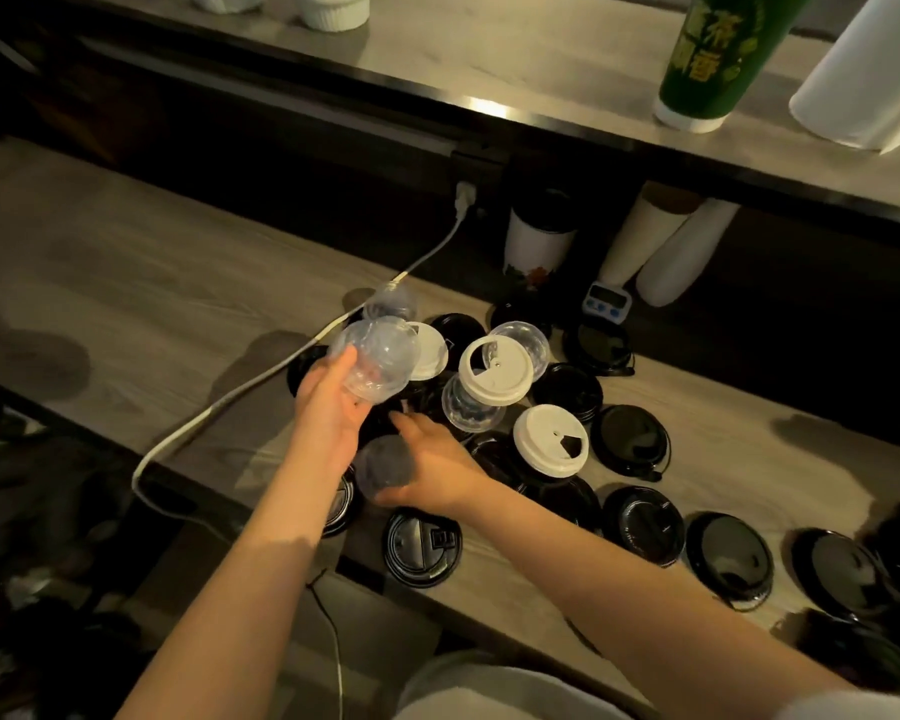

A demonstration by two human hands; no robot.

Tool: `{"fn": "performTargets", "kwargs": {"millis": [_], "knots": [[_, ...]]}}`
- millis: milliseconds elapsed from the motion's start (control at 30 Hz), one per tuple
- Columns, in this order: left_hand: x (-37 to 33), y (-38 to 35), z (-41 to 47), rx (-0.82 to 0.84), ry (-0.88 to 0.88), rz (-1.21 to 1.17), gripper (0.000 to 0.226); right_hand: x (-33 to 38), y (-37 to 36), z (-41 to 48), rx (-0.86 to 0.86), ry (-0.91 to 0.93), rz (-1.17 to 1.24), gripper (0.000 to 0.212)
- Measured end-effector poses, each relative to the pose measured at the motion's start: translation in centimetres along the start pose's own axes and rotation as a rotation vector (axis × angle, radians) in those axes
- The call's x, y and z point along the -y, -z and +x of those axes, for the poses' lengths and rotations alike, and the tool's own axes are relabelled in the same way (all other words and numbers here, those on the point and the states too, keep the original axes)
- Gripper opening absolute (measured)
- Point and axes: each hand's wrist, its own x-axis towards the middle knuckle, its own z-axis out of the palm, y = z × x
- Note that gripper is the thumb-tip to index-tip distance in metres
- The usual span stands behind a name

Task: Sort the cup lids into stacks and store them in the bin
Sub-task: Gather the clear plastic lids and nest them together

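1. On the wooden counter (126, 262), right of its middle, cup lids lie in a loose heap. Black lids (630, 441) lie flat and spread toward the right, while white lids (551, 441) and clear dome lids (523, 350) sit tilted on top of them.
2. The left hand (333, 407) is raised over the heap's left side, its fingers curled round a nested stack of clear domes (380, 361).
3. The right hand (437, 467) sits low, just beside the left wrist. It grips a single clear dome (383, 467) turned on its side, with the fingertips pointing into the heap.
4. The counter's front edge runs diagonally beneath both forearms. One black lid at the edge (422, 545) lies right against that line, and another is partly hidden under the left forearm. More black lids trail along near the edge toward the right.
5. A white cable (261, 381) comes from a plug at the back, crosses the counter diagonally, passes just beside the left hand and drops over the front edge. Beyond it to the left, plain wood shows in a broad stretch.
6. Behind the heap, the upper shelf (489, 59) overhangs. Beneath it stand a lidded cup (539, 241) and leaning cup stacks (645, 241). A small timer (605, 302) lies near the rearmost lids.
7. A green cup (718, 59) and a paper roll (863, 80) stand near the shelf's front rim.
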Motion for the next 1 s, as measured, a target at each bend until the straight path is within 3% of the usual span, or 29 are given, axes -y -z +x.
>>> {"fn": "performTargets", "kwargs": {"millis": [233,433,600,733,1000], "knots": [[0.7,0.1,0.1,0.003,0.044,-0.017,0.012,-1.0,-0.3,-0.3,-0.064,-0.074,0.147,0.075],[1.3,-0.5,0.0,-0.018,0.050,-0.020,0.030,-2.6,2.2,-3.9,-0.263,-0.011,0.307,0.068],[2.7,-2.3,-1.2,-0.036,0.059,-0.020,0.032,-3.5,4.5,-7.0,-0.484,-0.034,0.595,0.059],[5.2,-4.0,-3.3,0.082,0.111,0.083,0.038,-3.9,6.7,-9.4,-0.647,-0.033,0.739,0.065],[8.5,-8.8,-8.9,0.285,0.267,0.163,0.032,-6.5,8.0,-14.7,-0.731,0.044,0.732,0.055]]}}
